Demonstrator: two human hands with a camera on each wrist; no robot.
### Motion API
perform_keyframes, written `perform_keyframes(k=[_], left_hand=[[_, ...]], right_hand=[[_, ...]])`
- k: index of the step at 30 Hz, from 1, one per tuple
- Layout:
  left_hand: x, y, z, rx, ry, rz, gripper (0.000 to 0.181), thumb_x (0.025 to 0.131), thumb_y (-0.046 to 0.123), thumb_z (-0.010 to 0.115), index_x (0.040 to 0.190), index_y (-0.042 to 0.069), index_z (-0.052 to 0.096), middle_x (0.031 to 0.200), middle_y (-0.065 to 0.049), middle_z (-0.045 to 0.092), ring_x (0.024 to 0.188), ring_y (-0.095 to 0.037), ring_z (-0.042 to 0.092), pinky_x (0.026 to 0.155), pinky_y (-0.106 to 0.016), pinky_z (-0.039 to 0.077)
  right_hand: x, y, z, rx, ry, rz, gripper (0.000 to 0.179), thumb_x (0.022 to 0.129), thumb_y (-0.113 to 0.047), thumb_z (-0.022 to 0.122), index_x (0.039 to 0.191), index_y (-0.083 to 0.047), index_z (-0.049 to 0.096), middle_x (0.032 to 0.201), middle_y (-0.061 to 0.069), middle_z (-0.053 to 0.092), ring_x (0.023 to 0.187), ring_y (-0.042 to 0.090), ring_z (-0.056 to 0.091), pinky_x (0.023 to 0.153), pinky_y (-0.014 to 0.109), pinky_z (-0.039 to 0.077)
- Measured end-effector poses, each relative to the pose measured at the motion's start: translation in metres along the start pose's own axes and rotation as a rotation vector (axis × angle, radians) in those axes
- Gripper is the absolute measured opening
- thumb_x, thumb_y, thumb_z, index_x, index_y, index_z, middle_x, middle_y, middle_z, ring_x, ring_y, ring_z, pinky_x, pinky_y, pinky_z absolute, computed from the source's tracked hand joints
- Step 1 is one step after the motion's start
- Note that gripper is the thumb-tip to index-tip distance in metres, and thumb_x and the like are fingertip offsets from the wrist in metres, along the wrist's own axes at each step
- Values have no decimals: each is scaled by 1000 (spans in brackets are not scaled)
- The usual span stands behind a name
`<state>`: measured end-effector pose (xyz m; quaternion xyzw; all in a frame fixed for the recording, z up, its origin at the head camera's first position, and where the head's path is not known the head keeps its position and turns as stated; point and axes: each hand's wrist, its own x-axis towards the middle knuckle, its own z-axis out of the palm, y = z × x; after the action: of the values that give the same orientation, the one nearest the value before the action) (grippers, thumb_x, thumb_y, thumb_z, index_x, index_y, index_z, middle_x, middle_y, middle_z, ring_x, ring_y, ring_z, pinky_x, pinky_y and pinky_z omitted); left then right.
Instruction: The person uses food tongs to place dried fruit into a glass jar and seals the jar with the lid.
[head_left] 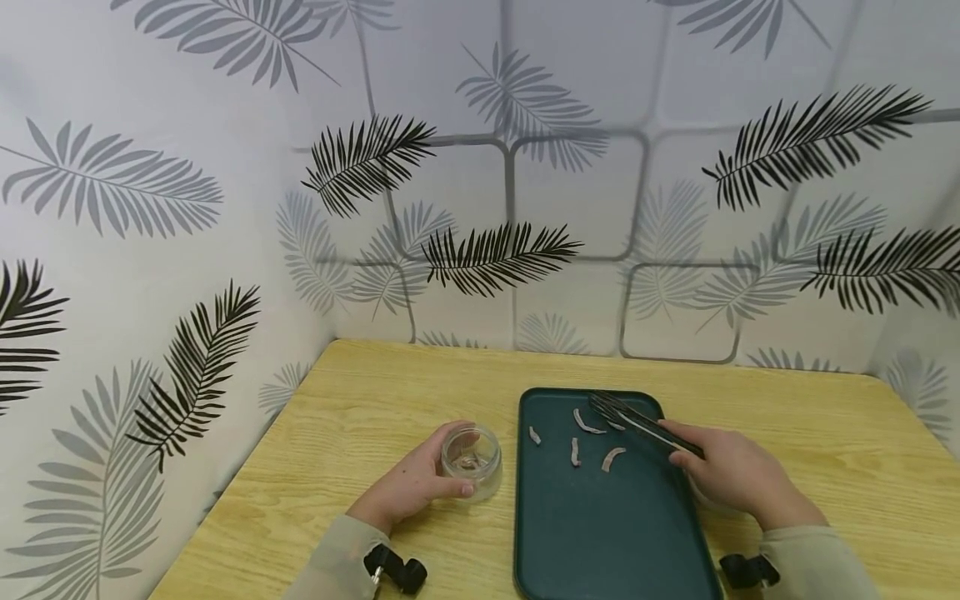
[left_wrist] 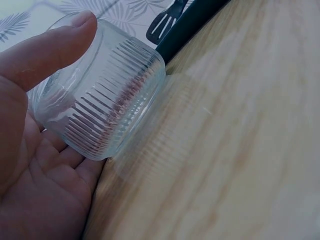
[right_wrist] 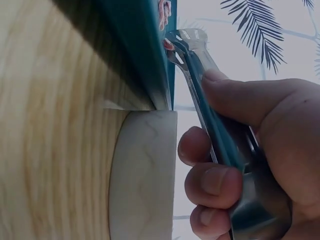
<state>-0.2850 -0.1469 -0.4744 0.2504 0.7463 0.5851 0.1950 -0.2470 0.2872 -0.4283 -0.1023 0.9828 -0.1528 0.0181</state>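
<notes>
My left hand (head_left: 423,475) holds a small clear glass jar (head_left: 483,479) from its left side, fingers round the back and thumb at the front. Ribbed walls show on the jar (left_wrist: 117,95) in the left wrist view, with reddish bits at its bottom. My right hand (head_left: 731,471) grips metal tongs (head_left: 645,425), their slotted tips over the far right part of a dark green tray (head_left: 600,533). One pale pinkish strip (head_left: 615,426) lies right at the tips; in the right wrist view a reddish strip end (right_wrist: 169,45) shows between them. Several similar strips (head_left: 575,452) lie nearby on the tray.
A pale, round-edged marbled slab (right_wrist: 145,175) lies on the wooden table (head_left: 405,375) beside the tray, beneath my right hand. Leaf-patterned curtains (head_left: 465,200) stand behind the table and along its left side.
</notes>
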Motion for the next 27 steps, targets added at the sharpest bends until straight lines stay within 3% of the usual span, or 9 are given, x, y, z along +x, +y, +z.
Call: perform_keyframes(k=[4, 8, 12, 16, 27], left_hand=[[0, -1, 0, 5, 2, 1, 83, 80, 23, 75, 147, 21, 26, 146, -1, 36, 129, -23, 38, 100, -39, 33], [0, 0, 1, 1, 1, 2, 83, 80, 24, 76, 147, 22, 26, 145, 1, 36, 128, -21, 39, 101, -40, 33], [-1, 1, 1, -1, 4, 1, 83, 79, 25, 76, 146, 24, 27, 145, 2, 37, 127, -20, 40, 101, -41, 32], [1, 2, 2, 11, 7, 2, 81, 79, 26, 77, 144, 29, 29, 145, 2, 37, 126, -20, 41, 100, -40, 33], [0, 2, 1, 20, 9, 7, 82, 79, 25, 76, 145, 26, 29, 145, 1, 37, 127, -21, 41, 101, -43, 31]], right_hand=[[0, -1, 0, 5, -19, 9, 54, 91, -41, 58, 141, -25, 45, 122, 18, 59, 73, 15, 55, 57, 37, 39], [0, -2, 0, -4, -22, 22, 54, 91, -41, 58, 141, -26, 45, 116, 16, 62, 66, 13, 51, 55, 35, 36], [-1, -2, 0, -16, -23, 28, 53, 92, -42, 56, 142, -28, 44, 85, 5, 65, 61, 13, 49, 53, 35, 35], [-3, 1, -2, -30, -22, 26, 53, 93, -43, 54, 143, -29, 42, 58, -3, 48, 53, 14, 46, 52, 35, 34], [-4, -16, -10, -24, 31, -44, 52, 92, -50, 50, 141, -34, 42, 55, -5, 43, 44, 14, 39, 47, 32, 32]])
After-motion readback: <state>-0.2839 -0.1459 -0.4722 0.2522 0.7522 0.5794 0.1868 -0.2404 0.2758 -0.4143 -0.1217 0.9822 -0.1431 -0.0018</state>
